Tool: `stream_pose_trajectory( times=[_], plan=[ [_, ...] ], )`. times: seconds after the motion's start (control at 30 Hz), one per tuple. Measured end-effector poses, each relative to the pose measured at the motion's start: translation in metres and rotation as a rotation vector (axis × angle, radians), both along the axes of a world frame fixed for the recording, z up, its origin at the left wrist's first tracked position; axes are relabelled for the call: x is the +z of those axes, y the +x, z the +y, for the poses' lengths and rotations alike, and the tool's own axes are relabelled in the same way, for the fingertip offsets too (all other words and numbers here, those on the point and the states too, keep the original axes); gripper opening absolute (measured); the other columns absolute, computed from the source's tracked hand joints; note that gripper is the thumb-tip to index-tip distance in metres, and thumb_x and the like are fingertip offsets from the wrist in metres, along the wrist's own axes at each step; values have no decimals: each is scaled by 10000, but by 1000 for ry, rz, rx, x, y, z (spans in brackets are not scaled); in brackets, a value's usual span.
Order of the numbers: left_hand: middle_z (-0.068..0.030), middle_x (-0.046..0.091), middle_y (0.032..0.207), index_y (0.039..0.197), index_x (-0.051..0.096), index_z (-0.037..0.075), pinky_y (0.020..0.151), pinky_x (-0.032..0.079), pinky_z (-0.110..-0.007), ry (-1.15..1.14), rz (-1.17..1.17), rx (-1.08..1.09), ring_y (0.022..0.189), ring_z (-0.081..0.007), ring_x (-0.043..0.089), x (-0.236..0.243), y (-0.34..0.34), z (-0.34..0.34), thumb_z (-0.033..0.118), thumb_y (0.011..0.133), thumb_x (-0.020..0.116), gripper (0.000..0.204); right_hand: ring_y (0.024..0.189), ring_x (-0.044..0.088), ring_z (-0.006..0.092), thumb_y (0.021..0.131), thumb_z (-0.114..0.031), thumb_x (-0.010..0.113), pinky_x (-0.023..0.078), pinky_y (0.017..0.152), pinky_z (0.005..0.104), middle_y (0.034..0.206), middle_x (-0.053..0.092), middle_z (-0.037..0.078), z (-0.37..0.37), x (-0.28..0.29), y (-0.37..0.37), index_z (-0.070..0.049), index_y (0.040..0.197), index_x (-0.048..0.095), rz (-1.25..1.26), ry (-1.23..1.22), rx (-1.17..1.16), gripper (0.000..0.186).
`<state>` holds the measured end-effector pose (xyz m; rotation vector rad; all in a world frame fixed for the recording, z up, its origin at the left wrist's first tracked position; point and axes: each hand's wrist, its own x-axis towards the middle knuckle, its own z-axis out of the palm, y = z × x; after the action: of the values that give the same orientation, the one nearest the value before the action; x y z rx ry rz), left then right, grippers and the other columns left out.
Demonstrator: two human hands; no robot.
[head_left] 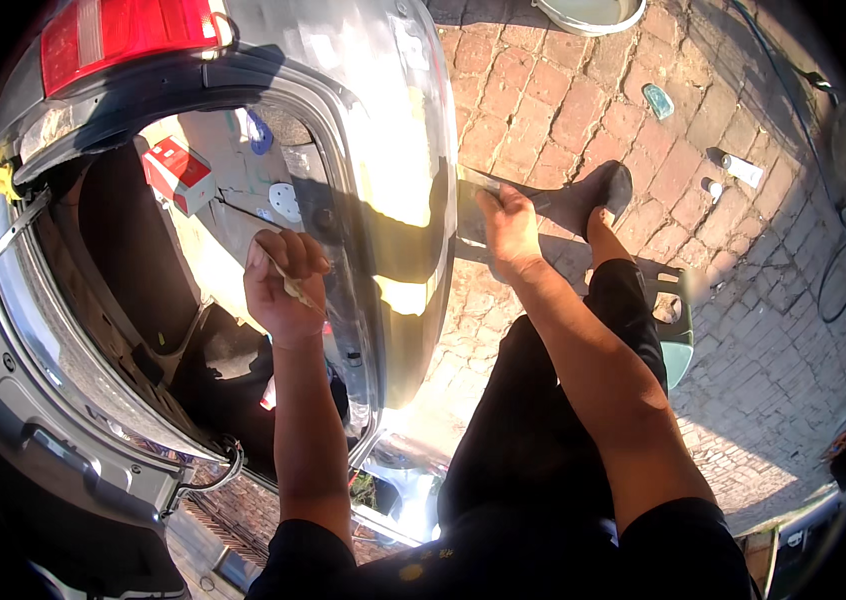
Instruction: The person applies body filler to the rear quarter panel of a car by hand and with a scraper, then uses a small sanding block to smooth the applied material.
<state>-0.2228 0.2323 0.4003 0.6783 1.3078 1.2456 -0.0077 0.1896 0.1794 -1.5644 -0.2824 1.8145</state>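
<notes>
Over the open rear of a car, my left hand [283, 300] is closed around a thin flat tool [293, 288] smeared with beige paste; its full shape is hidden by my fingers. My right hand [511, 228] pinches a thin flat spreader [479, 180] beside the outer side of the car's rear panel [393, 110]. Whether the spreader touches the panel I cannot tell. Pale yellow patches [403, 296] cover part of the panel, crossed by shadows.
Inside the car opening lie a red and white box [181, 175], a white disc with holes [284, 202] and a blue round item [259, 132]. A white tub [591, 14], a white tube [742, 170] and a green stool [678, 345] stand or lie on the brick paving.
</notes>
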Motion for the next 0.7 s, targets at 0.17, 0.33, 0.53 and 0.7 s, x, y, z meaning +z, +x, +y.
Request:
stream_pose_trajectory(
  times=[0.17, 0.33, 0.53, 0.7],
  plan=[
    [-63, 436, 704, 887, 489, 86, 706, 414, -370, -92, -121, 108, 675, -233, 462, 33, 7, -101, 326, 1072, 515, 303, 743, 528, 83, 1061, -144, 671, 442, 679, 280, 805, 641, -9, -8, 52, -53, 12, 1002, 718, -83, 358, -121, 174],
    [-106, 614, 839, 999, 576, 36, 798, 508, -372, -92, -238, 117, 789, -248, 603, 62, 12, -178, 285, 1081, 548, 264, 766, 453, 42, 1081, -145, 653, 397, 705, 246, 857, 617, -79, -14, 92, -26, -56, 984, 717, 181, 192, -283, 146],
    [-69, 687, 1089, 1212, 638, -5, 942, 485, -314, -264, 3, 168, 995, -131, 626, 89, 32, -232, 211, 1131, 518, 260, 996, 669, 97, 1067, -87, 655, 535, 921, 301, 1109, 766, 20, -59, 240, 46, 4, 1259, 740, 719, 231, 76, 229],
    [-20, 650, 990, 1129, 631, 11, 832, 488, -288, -190, 151, 66, 905, -92, 589, 127, 57, -258, 218, 1149, 471, 262, 858, 648, 111, 1097, -103, 628, 538, 775, 269, 1164, 739, 87, -93, 347, 87, 31, 1370, 687, 266, 704, 751, 310]
  ],
)
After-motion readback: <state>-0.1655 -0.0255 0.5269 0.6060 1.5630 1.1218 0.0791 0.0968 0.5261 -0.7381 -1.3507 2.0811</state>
